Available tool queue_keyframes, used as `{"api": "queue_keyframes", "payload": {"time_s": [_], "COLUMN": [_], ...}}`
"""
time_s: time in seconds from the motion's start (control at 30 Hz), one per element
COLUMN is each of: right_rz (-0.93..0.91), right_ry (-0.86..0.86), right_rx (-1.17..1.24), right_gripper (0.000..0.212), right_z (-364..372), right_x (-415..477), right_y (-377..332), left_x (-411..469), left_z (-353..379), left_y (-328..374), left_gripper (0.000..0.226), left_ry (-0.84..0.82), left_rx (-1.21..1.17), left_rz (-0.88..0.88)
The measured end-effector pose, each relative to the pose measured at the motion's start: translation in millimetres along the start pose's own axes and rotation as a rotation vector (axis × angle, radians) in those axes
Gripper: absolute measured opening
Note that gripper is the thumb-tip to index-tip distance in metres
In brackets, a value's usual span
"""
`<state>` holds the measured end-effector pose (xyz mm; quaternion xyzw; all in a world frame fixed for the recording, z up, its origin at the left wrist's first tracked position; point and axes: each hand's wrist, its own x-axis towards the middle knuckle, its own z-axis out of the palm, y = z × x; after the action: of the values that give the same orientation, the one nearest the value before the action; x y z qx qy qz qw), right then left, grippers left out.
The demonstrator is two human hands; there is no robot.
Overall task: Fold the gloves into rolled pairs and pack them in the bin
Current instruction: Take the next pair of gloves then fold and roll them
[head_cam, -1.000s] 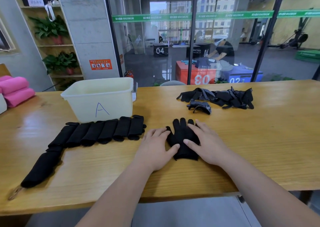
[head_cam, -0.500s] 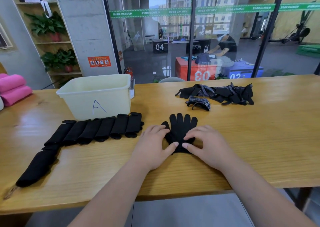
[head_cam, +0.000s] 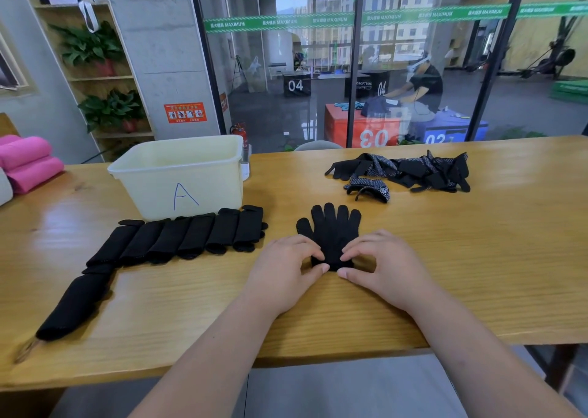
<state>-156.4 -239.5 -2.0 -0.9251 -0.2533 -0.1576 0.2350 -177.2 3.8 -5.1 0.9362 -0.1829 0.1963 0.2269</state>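
Head view: left hand (head_cam: 283, 269) and right hand (head_cam: 380, 268) pinch the gloves (head_cam: 332, 229) at the cuff

The gloves lie near the middle of the table (head_cam: 477, 258), fingers pointing away. Both hands' fingers curl on the cuff end. The bin (head_cam: 178, 178) stands back left, rolls (head_cam: 191, 237) just before it; a pile (head_cam: 407, 172) lies back right.

Black gloves (head_cam: 331, 233) — flat, cuff half-rolled

Black gloves (head_cam: 331, 233), white-dotted black pile (head_cam: 404, 172), cream bin (head_cam: 181, 175), pink rolls (head_cam: 28, 163)
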Motion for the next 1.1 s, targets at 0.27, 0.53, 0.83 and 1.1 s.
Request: {"api": "queue_keyframes", "payload": {"time_s": [0.27, 0.53, 0.83, 1.1], "right_rz": [-0.022, 0.128, 0.117, 0.224], "right_ry": [0.009, 0.034, -0.012, 0.072], "right_rx": [-0.064, 0.044, 0.128, 0.245], "right_gripper": [0.023, 0.020, 0.041, 0.016], "right_z": [2, -1, -6, -2], "right_x": [2, -1, -5, 1], "right_y": [2, -1, -9, -5], "left_x": [-1, 0, 0, -1], "left_z": [3, -3, -4, -6], "left_y": [-1, 3, 1, 3], "left_gripper": [0.021, 0.043, 0.016, 0.024], "left_ry": [0.018, -0.009, 0.013, 0.002], "left_rx": [0.009, 0.049, -0.042, -0.179], "left_rz": [-0.045, 0.015, -0.055, -0.167]}}
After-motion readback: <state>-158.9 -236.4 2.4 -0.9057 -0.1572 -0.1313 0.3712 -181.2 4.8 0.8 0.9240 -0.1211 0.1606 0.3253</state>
